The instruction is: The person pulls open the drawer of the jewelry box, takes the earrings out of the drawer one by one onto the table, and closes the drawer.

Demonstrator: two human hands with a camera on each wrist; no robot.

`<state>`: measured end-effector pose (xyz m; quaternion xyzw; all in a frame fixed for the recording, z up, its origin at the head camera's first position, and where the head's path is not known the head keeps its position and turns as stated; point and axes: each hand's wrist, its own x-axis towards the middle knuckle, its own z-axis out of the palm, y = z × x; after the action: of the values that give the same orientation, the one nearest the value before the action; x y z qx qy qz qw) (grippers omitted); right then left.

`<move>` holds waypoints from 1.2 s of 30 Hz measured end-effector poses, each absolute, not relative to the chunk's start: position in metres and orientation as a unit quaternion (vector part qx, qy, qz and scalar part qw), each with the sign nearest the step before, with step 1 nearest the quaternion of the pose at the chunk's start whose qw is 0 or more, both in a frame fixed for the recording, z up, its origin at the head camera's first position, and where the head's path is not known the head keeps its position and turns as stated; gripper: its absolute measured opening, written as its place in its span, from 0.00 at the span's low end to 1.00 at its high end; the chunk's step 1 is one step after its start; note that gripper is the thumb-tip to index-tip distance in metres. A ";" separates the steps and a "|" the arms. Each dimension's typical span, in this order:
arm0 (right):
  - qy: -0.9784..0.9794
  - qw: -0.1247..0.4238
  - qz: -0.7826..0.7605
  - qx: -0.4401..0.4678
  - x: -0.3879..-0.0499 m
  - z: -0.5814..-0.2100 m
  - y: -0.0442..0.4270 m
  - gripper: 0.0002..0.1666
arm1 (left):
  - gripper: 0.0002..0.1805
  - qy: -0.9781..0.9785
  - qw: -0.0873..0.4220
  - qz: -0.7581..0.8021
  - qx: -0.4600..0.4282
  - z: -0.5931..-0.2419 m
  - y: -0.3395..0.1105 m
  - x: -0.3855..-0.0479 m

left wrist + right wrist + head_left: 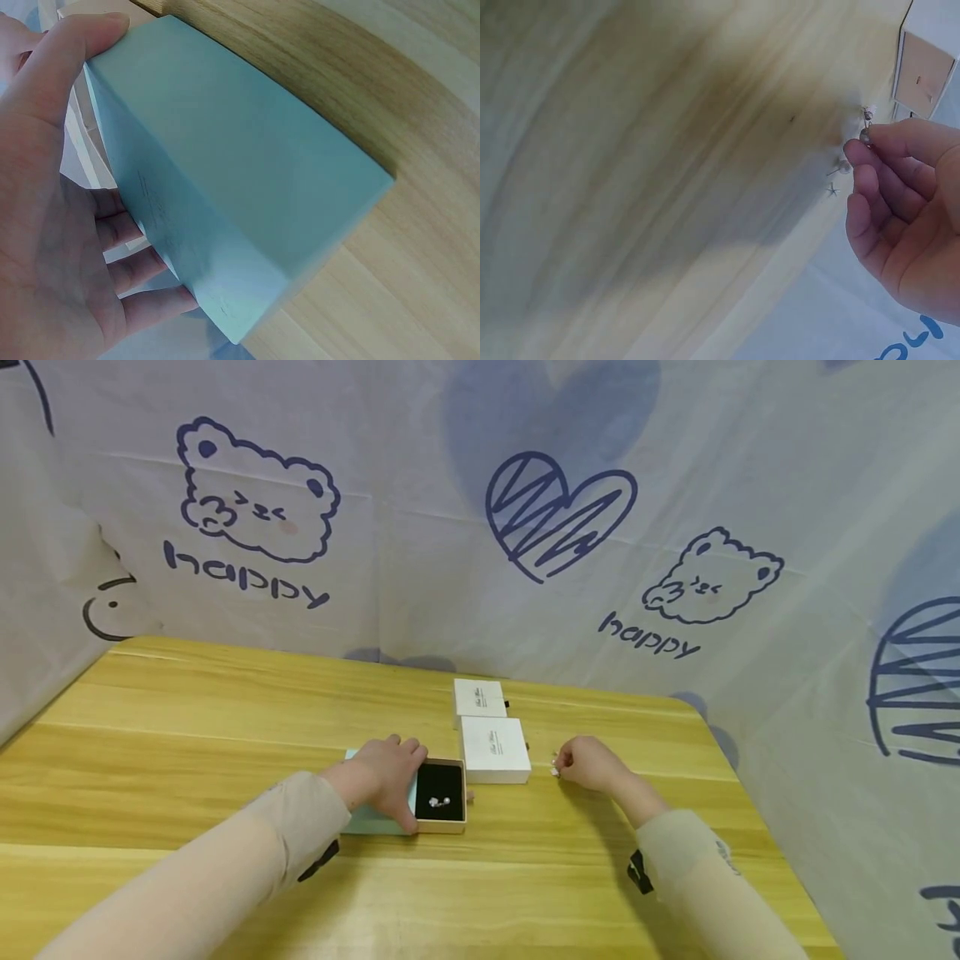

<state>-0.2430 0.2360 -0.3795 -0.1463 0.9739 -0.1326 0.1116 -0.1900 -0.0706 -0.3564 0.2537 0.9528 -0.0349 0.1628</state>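
Observation:
My left hand (382, 775) grips a light-blue box (232, 135), thumb along the near edge and fingers at the far side. The box's inner drawer (442, 828) is partly slid out to the right; a pair of earrings (440, 802) with a pearl lies on its black padding. To the right, my right hand (592, 766) pinches a small earring (865, 136) between thumb and forefinger, low over the table. Close to those fingers in the right wrist view are a pearl-like piece (844, 166) and a star-shaped piece (832, 190) on the wood.
Two white boxes with printed lids, a nearer one (495, 750) and a farther one (478, 698), stand between my hands. They sit on a wooden table (225, 710). A printed white cloth (420, 543) hangs behind the table's back edge and along its sides.

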 end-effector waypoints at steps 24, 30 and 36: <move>0.960 -0.058 -0.130 -0.240 -0.212 -0.340 0.161 0.06 | 0.52 0.952 0.162 -0.031 0.257 -0.355 -0.070 -0.189; 0.933 -0.028 -0.091 -0.348 -0.193 -0.349 0.131 0.06 | 0.52 0.954 0.160 -0.032 0.253 -0.355 -0.070 -0.189; 0.913 0.009 -0.026 -0.406 -0.187 -0.363 0.113 0.10 | 0.52 0.954 0.157 -0.036 0.252 -0.357 -0.070 -0.190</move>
<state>-0.1868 0.1133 -0.3627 -0.4062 0.9134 -0.0257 0.0087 -0.1904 -0.0700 -0.3565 0.2521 0.9542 -0.0359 0.1568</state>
